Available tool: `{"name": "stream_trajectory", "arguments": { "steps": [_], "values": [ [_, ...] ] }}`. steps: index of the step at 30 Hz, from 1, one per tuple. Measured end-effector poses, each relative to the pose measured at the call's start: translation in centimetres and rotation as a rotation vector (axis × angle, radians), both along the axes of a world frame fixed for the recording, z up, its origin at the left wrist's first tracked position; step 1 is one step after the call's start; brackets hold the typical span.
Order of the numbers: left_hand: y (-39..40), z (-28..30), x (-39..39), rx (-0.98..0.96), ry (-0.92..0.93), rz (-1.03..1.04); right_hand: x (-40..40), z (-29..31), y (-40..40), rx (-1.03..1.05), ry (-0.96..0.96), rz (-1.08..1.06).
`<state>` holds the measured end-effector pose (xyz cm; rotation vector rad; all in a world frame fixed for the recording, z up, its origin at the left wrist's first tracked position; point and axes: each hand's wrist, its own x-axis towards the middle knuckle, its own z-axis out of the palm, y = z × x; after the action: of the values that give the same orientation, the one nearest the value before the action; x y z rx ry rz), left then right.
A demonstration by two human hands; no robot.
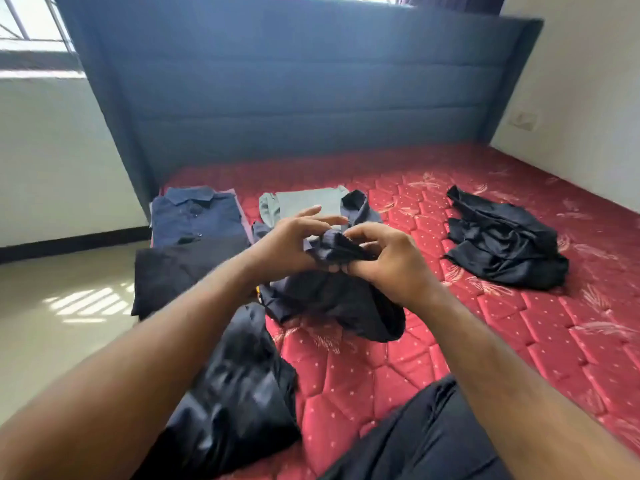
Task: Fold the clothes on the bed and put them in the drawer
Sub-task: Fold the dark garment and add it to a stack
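Bunching a dark navy garment (329, 296) above the red quilted mattress (485, 341), the left hand (287, 244) holds it with thumb and curled lower fingers while two fingers stretch out straight, and the right hand (391, 261) pinches the same cloth with curled fingers. A folded navy shirt (195, 216) lies left, a folded grey garment (308, 202) behind the hands, and a crumpled black garment (502, 244) well apart on the right.
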<state>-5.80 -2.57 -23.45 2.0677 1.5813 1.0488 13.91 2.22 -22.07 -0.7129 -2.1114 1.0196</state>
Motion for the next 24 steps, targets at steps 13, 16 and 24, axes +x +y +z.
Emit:
{"name": "stream_trajectory", "arguments": {
  "steps": [13,16,24],
  "values": [
    [2.4,23.7,1.3,0.432,-0.619,0.224,3.6,22.1,4.4,-0.192,0.68,-0.119],
    [1.2,29.4,1.9,0.546,-0.551,0.28,2.9,29.7,3.8,-0.057,0.682,-0.143],
    [-6.7,45.3,2.1,0.716,-0.436,0.131,6.0,47.0,-2.5,0.292,0.779,0.039]
  ]
}}
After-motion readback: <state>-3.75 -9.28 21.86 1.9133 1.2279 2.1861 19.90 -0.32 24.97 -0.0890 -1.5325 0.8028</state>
